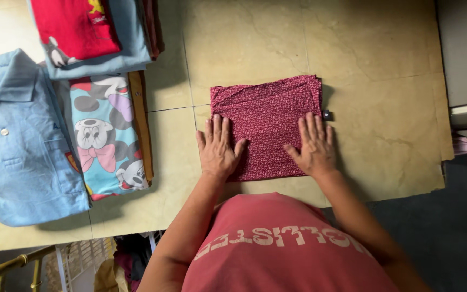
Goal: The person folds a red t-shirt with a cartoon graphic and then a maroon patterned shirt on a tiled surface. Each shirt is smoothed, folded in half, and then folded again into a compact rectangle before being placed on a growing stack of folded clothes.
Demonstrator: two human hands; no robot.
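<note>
On the folded maroon cloth [268, 121], left hand [217, 148] and right hand [314, 146] press flat.

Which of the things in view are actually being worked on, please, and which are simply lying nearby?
In hand:
- folded maroon floral garment
- left hand and right hand, flat on it

Lying about:
- light blue polo shirt
- cartoon-print garment
- red shirt

Left hand [217, 148] and right hand [313, 146] flat, palms down, fingers spread; both forearms extended far from the body
</note>
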